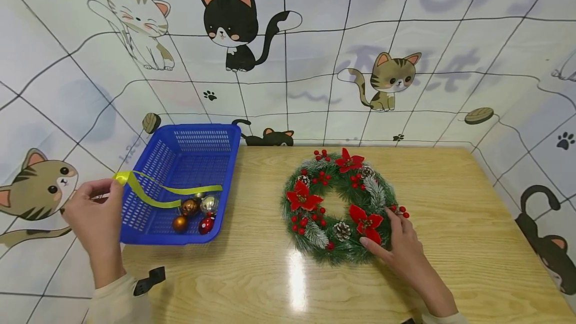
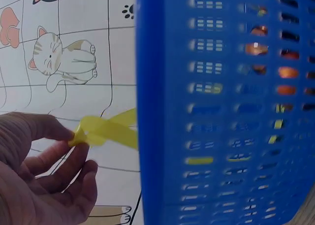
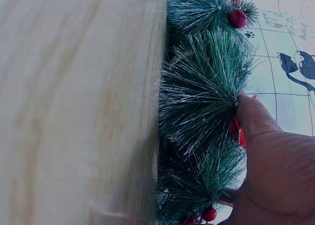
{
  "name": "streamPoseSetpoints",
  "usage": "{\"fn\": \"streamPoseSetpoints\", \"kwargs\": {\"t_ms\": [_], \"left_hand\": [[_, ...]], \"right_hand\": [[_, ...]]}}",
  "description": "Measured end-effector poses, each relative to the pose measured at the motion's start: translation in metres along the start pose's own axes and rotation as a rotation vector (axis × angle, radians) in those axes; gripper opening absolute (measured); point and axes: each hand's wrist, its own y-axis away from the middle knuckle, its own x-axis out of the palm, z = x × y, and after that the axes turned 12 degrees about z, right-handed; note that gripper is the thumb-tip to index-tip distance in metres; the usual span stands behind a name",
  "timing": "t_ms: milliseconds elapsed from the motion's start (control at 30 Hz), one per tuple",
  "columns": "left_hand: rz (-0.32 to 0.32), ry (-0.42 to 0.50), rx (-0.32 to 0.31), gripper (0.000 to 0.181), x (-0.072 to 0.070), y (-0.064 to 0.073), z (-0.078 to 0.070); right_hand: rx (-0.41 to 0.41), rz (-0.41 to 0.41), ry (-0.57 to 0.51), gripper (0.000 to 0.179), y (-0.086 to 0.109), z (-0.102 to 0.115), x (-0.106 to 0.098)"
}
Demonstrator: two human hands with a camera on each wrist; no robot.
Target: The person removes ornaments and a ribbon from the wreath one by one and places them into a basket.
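Observation:
In the head view my left hand (image 1: 100,214) pinches the knotted end of a yellow ribbon (image 1: 150,199) between thumb and fingertips, just outside the basket's left rim. Its two tails hang over that rim into the blue plastic basket (image 1: 235,164). Close up, the left wrist view has the pinched yellow ribbon (image 2: 115,131) beside the basket wall (image 2: 152,87). A green Christmas wreath (image 1: 330,253) with red poinsettias, berries and pinecones lies on the table. My right hand (image 1: 407,251) grips its lower right side, thumb on top near a red poinsettia (image 1: 365,221).
Several shiny ball ornaments (image 1: 189,207) in orange, red and silver lie at the basket's near right. The basket and wreath stand on a light wooden table (image 1: 252,279). A cat-print cloth wall (image 1: 310,64) closes off the back and both sides.

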Motion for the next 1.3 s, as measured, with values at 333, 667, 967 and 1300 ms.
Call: {"fn": "streamPoseSetpoints", "kwargs": {"t_ms": [333,667,967,1300], "left_hand": [[0.218,-0.117,0.183,0.026,0.02,0.01,0.005],[0.402,-0.259,0.256,0.015,0.033,0.02,0.016],[0.48,-0.231,0.324,0.02,0.046,0.034,0.019],[0.674,-0.203,0.592,0.06,0.072,0.064,-0.002]], "right_hand": [[0.01,0.013,-0.001,0.107,0.0,0.001,-0.001],[0.002,0.011,-0.001,0.106,0.0,0.002,-0.002],[0.008,0.014,0.003,0.108,0.001,0.003,-0.005],[-0.002,0.003,0.029,0.11,0.002,0.006,-0.007]]}}
